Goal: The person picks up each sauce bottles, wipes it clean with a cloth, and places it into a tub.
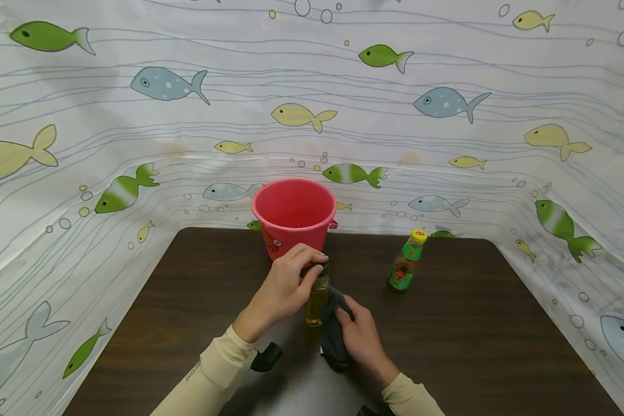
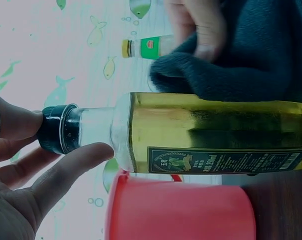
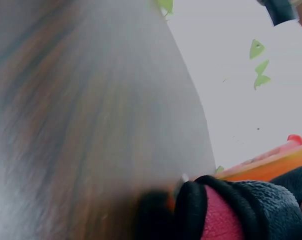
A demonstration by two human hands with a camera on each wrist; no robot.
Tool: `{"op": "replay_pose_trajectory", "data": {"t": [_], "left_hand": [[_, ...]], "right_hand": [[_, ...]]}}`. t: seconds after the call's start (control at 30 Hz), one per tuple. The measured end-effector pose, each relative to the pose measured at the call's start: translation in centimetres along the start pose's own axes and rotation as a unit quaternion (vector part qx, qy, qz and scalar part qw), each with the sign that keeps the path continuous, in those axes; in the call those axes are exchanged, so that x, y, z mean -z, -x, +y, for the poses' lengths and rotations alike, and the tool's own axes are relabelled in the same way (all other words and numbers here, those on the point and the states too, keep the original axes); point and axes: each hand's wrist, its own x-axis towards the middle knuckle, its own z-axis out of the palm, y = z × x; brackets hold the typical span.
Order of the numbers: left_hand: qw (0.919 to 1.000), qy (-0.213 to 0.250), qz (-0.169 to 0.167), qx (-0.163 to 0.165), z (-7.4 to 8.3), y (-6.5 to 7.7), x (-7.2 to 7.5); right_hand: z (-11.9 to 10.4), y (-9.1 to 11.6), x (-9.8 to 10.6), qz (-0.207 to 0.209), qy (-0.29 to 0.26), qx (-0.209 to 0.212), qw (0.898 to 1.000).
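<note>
Amber oil fills a clear square bottle (image 2: 220,125) with a dark label and a black cap (image 2: 58,127). My left hand (image 1: 285,284) holds it by the cap and neck, thumb along the neck. In my right hand (image 1: 363,336) is a dark grey cloth (image 1: 334,329), gripped between thumb and fingers and hanging along the bottle's right side. The left wrist view has the cloth (image 2: 250,55) overlapping the bottle's side. Dark folds with a pink patch (image 3: 220,215) show in the right wrist view. The right fingers are mostly hidden there.
Behind the left hand stands a pink bucket (image 1: 314,236) at the back of the dark wooden table (image 1: 463,323). Farther right is a sauce bottle (image 1: 403,268) with a yellow cap and green labels. A fish-patterned sheet (image 1: 239,127) encloses the back and sides.
</note>
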Motion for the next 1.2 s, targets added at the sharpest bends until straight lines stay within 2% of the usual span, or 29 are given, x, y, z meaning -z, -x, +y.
{"op": "replay_pose_trajectory", "data": {"t": [0.1,0.47,0.93,1.2], "left_hand": [[1.0,0.001,0.002,0.002,-0.1,0.0,0.0],[0.9998,-0.003,0.001,0.018,-0.4,0.1,0.0],[0.9999,-0.007,0.01,0.009,-0.3,0.2,-0.3],[0.9999,-0.006,0.01,0.004,-0.3,0.1,-0.1]], "right_hand": [[-0.8,0.1,0.0,0.004,-0.032,-0.015,0.999],[-2.8,0.1,0.0,0.015,-0.097,-0.017,0.995],[-7.5,0.7,2.3,0.04,-0.112,0.025,0.993],[-8.9,0.8,3.6,0.059,-0.095,0.05,0.992]]}}
